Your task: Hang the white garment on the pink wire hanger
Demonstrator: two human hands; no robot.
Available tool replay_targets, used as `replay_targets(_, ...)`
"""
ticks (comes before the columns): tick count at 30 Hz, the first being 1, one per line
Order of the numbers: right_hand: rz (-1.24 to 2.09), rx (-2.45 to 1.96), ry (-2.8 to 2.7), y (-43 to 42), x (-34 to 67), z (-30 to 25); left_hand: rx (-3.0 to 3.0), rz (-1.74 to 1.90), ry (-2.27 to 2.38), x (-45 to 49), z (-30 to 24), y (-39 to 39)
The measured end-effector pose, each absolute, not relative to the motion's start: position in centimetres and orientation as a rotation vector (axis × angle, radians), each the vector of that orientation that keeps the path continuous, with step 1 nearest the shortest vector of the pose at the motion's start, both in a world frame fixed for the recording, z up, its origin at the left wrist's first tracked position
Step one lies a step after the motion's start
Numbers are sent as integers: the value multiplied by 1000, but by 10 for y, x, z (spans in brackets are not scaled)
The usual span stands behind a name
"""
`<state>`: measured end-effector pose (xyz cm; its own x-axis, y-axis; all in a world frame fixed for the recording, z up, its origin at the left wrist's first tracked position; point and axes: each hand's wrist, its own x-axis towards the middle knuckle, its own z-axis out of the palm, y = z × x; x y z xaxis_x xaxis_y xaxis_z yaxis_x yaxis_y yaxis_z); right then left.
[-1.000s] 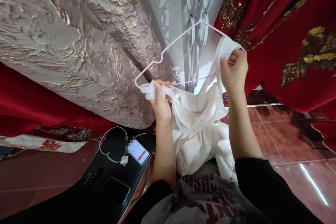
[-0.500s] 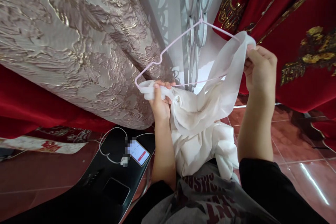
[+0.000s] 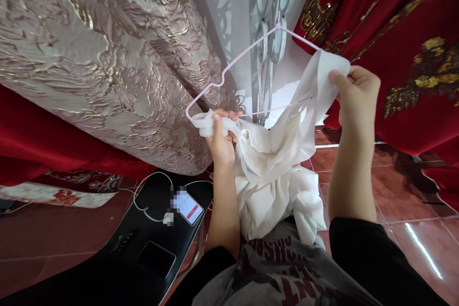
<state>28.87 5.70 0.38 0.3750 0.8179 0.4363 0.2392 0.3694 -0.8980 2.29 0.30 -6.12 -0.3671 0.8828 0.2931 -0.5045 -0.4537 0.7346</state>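
Observation:
A pale pink clothes hanger [image 3: 247, 49] is in front of me, its hook up near the white metal scrollwork. White, partly sheer cloth [image 3: 272, 153], perhaps a garment, hangs from its two ends and gathers down over my lap. My left hand [image 3: 223, 138] is closed on the cloth's band at the hanger's lower left end, thumb on top, fingers behind by the bottom bar. Around the right end of the hanger, my right hand [image 3: 353, 91] pinches the cloth's edge between thumb and fingers. The hanger's right tip is hidden under the cloth.
On the left, a black seat [image 3: 118, 234] holds a lit phone [image 3: 188, 208], a dark phone [image 3: 157, 259] and a white cable. A textured pinkish curtain [image 3: 107, 67] hangs at left, a red embroidered one [image 3: 398, 57] at right. White scrollwork [image 3: 263, 48] stands behind the hanger.
My right hand has shifted slightly, and the cloth it pinches now lies flatter and more folded over the hanger's right end. My left hand keeps its hold.

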Motion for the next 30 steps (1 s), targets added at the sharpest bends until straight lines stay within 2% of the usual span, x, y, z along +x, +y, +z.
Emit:
replay_targets(4,315,-1208,-1280,60,276,4,862,1943,692,25,-59,1)
replay_targets(11,273,-1236,-1230,60,271,7,872,1929,666,23,-60,0)
replay_targets(17,735,-1101,-1138,68,269,7,865,1936,676,23,-62,1)
replay_targets(23,1090,-1004,-1206,62,288,45,864,1933,681,19,-60,1)
replay_targets(26,866,-1039,-1368,48,292,47,864,1916,674,15,-61,2)
replay_targets(30,456,-1092,-1387,18,277,20,844,1895,694,10,-60,2)
